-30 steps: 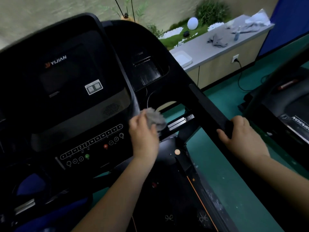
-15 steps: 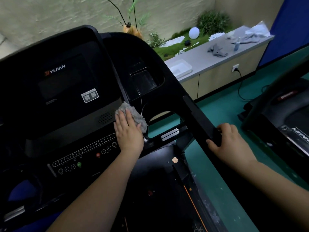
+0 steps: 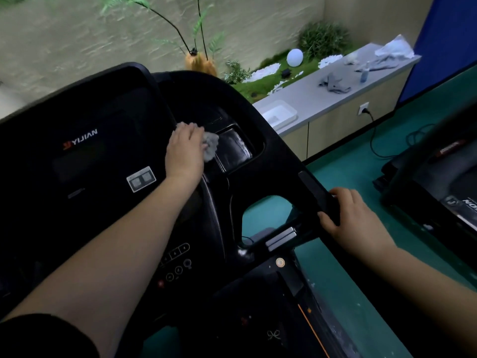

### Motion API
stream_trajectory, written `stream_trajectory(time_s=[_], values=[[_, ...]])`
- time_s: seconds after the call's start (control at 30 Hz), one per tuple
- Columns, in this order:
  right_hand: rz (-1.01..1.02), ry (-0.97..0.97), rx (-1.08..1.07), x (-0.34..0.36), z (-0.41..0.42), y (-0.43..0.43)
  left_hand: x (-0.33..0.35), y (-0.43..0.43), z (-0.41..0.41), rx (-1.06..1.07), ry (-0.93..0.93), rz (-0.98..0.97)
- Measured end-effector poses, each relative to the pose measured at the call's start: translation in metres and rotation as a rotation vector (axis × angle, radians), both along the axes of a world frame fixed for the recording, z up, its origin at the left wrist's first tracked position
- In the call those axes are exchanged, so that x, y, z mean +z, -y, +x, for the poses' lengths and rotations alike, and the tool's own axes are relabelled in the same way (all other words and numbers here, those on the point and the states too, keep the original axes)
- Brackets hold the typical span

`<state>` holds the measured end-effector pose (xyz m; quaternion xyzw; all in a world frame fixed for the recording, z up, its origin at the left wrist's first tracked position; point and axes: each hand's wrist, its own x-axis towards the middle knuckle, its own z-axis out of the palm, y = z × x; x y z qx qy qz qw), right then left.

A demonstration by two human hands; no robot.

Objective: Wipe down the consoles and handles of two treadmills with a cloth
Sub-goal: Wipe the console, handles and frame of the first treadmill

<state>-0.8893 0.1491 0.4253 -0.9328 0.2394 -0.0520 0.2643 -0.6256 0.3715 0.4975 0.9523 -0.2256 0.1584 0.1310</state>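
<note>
Two bare hands are working at the black treadmill console (image 3: 108,140), which serves as the landmark for everything else. The left hand (image 3: 184,151) is reaching across the console's right part, palm down, fingers lying close together and pressing a crumpled grey cloth (image 3: 210,146) against the surface. The cloth is bunching out from under the fingers, just left of the glossy recessed tray (image 3: 235,148) set into the console's right wing, and is touching the tray's edge. A small grey sticker (image 3: 141,179) is sitting on the console face just below and left of that hand, and the brand lettering (image 3: 81,141) is showing further left. The left forearm is crossing over the button panel (image 3: 178,264) at the console's lower part, hiding some of it.

The right hand (image 3: 353,218) is curling around the right handle (image 3: 317,192), the dark bar running down and to the right from the console; the fingers are wrapping over its top and the thumb is tucking under its near side.

Right of the console, across a strip of green floor (image 3: 343,177), a second treadmill (image 3: 438,182) is standing, only partly in frame. Behind the console, a grey countertop (image 3: 317,99) is carrying a white tray (image 3: 278,113), a spare grey cloth (image 3: 333,83) and a small bottle (image 3: 364,74). A white globe (image 3: 294,57) is resting among greenery beyond the counter.
</note>
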Motion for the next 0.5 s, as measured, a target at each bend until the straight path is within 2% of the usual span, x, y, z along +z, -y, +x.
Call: stream_trajectory(time_s=[0.07, 0.13, 0.33, 0.4, 0.5], values=[[-0.036, -0.002, -0.005, -0.001, 0.0, -0.001, 0.019, 0.01, 0.017, -0.019, 0.089, -0.074], [-0.074, -0.007, -0.002, -0.002, -0.001, -0.002, 0.028, 0.026, 0.029, -0.065, 0.18, -0.062], [-0.112, 0.0, 0.013, -0.008, 0.001, 0.0, 0.017, 0.08, 0.06, 0.107, 0.063, -0.112], [-0.117, 0.009, 0.012, -0.01, 0.001, 0.001, 0.007, 0.087, 0.048, 0.034, -0.019, -0.105], [-0.123, 0.025, 0.006, -0.011, 0.002, 0.0, -0.021, 0.082, 0.029, -0.167, -0.049, 0.08]])
